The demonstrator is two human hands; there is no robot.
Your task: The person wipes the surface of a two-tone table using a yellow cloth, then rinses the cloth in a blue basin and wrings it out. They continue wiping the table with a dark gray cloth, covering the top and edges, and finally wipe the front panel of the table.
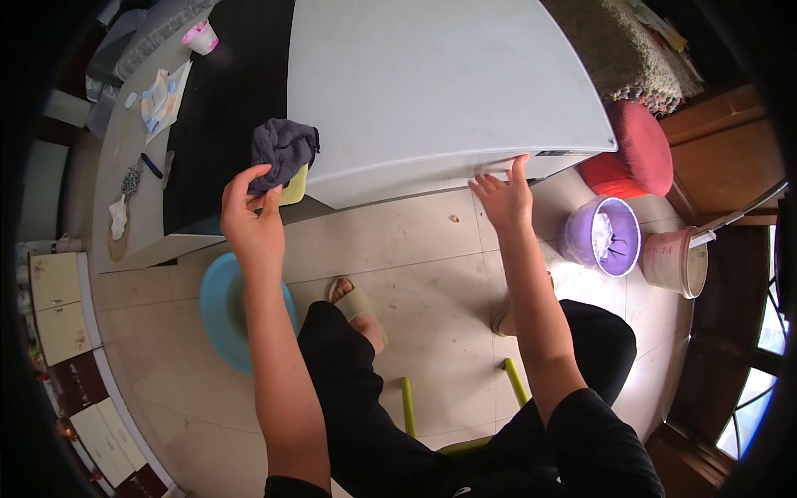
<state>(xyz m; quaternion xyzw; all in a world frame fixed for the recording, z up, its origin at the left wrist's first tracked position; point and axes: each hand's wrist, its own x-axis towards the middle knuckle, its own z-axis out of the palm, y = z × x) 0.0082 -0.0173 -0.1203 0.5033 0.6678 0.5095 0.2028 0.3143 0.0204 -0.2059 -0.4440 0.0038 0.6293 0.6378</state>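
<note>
My left hand (253, 207) is closed on the lower left edge of a crumpled dark grey cloth (285, 148), between thumb and fingers. The cloth lies at the edge of a black-topped table (232, 91), against a large white box-shaped appliance (440, 83). A yellow piece (295, 187), perhaps a cloth or sponge, shows beneath it; its kind is unclear. My right hand (508, 195) is open and holds nothing. Its fingers are spread near the appliance's front edge, and I cannot tell whether they touch it.
A blue basin (220, 311) stands on the floor at left. At right are a red stool (635, 149), a lined purple bin (610, 236) and a pale bucket (672, 261). A pink-white cup (200, 37) and tissue packet (162, 104) lie on the table. Green chair legs (408, 407) are below.
</note>
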